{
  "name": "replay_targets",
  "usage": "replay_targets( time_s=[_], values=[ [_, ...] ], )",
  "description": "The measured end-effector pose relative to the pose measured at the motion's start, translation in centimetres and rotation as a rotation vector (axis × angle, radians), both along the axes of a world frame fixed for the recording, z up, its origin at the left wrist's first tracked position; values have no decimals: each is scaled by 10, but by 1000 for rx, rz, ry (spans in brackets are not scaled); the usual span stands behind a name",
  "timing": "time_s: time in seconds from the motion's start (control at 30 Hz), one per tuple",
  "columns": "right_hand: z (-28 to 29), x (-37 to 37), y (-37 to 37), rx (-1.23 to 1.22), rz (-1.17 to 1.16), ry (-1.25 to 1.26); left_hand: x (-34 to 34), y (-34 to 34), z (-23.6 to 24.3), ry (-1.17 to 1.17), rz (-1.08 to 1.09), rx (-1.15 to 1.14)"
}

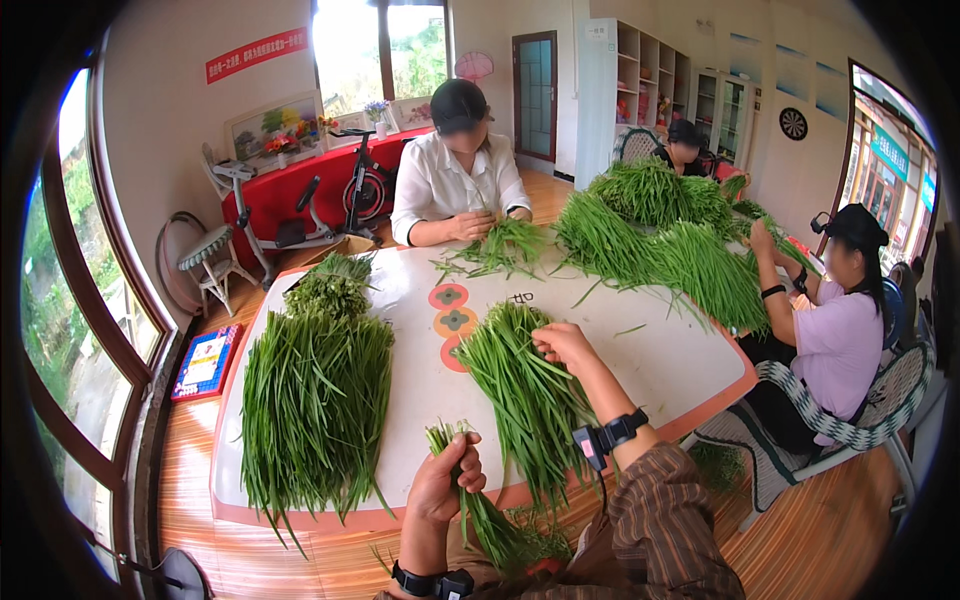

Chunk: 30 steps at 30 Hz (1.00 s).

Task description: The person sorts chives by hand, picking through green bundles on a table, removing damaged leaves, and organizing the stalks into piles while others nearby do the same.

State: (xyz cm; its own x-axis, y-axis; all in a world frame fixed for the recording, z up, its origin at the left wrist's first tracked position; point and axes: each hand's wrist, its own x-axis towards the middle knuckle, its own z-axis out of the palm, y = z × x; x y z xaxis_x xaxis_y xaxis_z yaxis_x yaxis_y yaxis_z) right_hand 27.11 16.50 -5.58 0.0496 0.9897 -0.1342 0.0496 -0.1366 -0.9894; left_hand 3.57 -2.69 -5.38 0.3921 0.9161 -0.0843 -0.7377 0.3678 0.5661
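My left hand (450, 477) is wrapped round a small bunch of garlic chives (490, 528), stem ends up and leaves hanging below the table's front edge. Farther forward, my right hand (566, 346) pinches at the upper right edge of a loose heap of garlic chives (520, 390); the stalks between its fingertips are hard to make out. To the left lies a broad, thick pile of garlic chives (317, 405), leaves pointing toward me and over the front edge. A smaller bundle (330, 285) sits behind that pile.
The white table (420, 350) has an orange border. Across it, a person in a white shirt (462, 185) handles loose chives (500, 248). A large green heap (650, 225) covers the back right. Two other people sit there, one in a pink top (835, 330) on a woven chair (840, 410).
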Motion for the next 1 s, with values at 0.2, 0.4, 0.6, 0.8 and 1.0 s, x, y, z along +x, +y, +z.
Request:
replay_targets(
  time_s=[0.2,0.4,0.6,0.8,1.0],
  values=[
    [30,18,-52,106,46,570,7,10,-6,19,-4,1],
    [30,35,-84,185,236,375,14,14,-10,25,-7,-25],
    [23,11,-119,173,339,150,23,19,-4,78,35,-13],
    [25,-11,-139,149,471,162,39,32,9,221,28,54],
    [31,-24,-147,126,542,186,43,36,6,376,88,90]
  ],
)
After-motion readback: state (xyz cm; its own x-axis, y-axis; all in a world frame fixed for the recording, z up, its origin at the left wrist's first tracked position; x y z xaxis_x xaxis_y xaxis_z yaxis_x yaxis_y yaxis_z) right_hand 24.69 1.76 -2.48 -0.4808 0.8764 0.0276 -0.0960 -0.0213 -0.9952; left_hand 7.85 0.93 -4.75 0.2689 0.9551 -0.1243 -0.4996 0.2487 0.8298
